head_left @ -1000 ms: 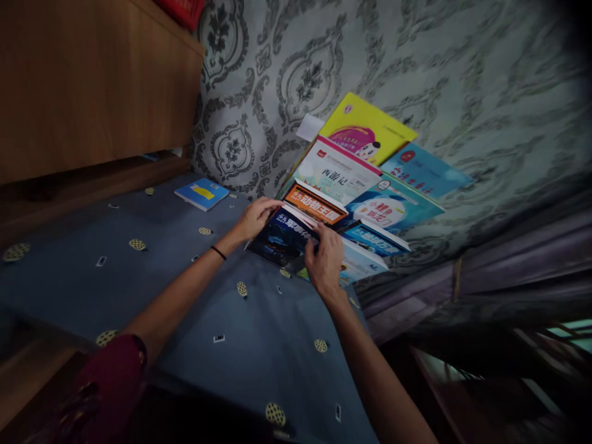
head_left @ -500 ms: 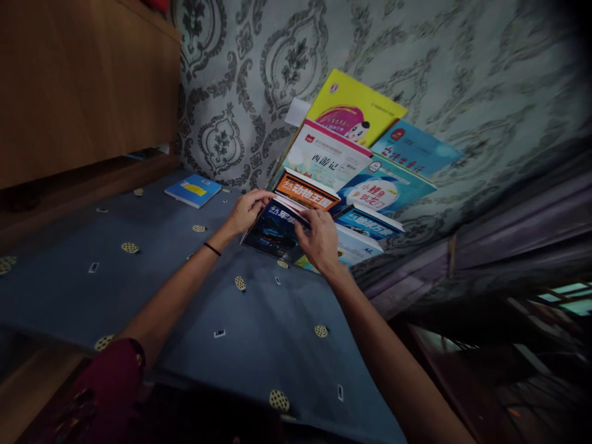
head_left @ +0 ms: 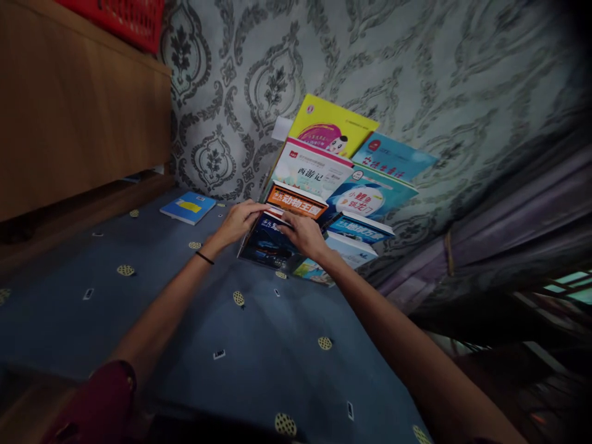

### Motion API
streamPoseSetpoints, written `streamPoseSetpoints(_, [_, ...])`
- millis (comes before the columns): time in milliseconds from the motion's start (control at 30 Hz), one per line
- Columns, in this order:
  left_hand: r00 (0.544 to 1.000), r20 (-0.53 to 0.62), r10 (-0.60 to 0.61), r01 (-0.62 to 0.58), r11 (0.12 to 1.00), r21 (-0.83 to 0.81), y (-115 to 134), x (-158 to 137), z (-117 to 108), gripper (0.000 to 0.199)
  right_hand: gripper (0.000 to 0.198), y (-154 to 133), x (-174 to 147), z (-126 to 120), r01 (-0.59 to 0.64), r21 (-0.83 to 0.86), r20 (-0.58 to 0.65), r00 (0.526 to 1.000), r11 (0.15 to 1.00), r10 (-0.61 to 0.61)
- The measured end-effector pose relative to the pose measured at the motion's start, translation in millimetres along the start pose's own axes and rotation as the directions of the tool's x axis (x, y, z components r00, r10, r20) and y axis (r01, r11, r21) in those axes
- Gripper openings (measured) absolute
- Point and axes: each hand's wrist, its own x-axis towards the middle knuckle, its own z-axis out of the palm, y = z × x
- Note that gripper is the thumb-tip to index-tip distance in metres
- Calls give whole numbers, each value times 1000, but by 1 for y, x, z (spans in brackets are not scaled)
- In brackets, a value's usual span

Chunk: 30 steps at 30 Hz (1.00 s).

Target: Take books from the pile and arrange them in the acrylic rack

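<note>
A dark blue book (head_left: 267, 240) stands in the front row of a tiered display of books leaning toward the patterned wall. My left hand (head_left: 239, 222) has its fingers closed at that book's upper left corner. With bent fingers and thumb, my right hand (head_left: 305, 235) grips its top edge and covers part of the title. Directly behind is an orange-banded book (head_left: 296, 202), then a white book with a pink top edge (head_left: 312, 169) and a yellow book (head_left: 335, 123). To the right stand a light blue book (head_left: 354, 248) and a teal book (head_left: 377, 191).
A small blue and yellow book (head_left: 188, 207) lies flat on the blue patterned tabletop (head_left: 185, 327). A wooden cabinet (head_left: 83, 105) with a red basket (head_left: 124, 21) on top borders the left. A purple curtain (head_left: 425, 265) hangs at the right.
The view has shifted, bringing more of the red basket into sight. My right hand has slid left along the dark blue book's top edge. My left hand remains at its corner.
</note>
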Motion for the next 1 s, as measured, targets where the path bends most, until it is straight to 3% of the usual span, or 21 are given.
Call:
streamPoseSetpoints(200, [989,148,-14,-25,965,260,4,12,-4,37,18,7,-1,1,59,82,-18,998,995,-57])
streamPoseSetpoints(300, [983,179,-30,-25,954,299,4,11,-2,41,16,14,0,5,107,171,-43,994,980,-101])
streamPoseSetpoints(400, [984,174,-46,-10,951,308,2,8,-2,39,17,27,0,-2,156,291,-150,982,944,-116])
streamPoseSetpoints(467, [986,161,-40,-10,954,298,2,7,-3,38,22,37,-1,-20,188,342,-266,959,921,-97])
streamPoseSetpoints(567, [989,146,-20,-25,953,302,3,7,-4,35,30,50,-2,-63,204,277,-409,909,939,-76])
streamPoseSetpoints(733, [987,160,-1,-60,926,373,12,12,-6,28,33,60,-9,-123,175,166,-521,851,970,-64])
streamPoseSetpoints(867, [988,152,12,-67,930,362,16,12,-7,25,31,66,-18,-143,132,153,-635,772,979,-5])
streamPoseSetpoints(1000, [990,143,16,-54,961,270,16,10,-9,27,30,71,-23,-146,111,162,-709,705,981,38])
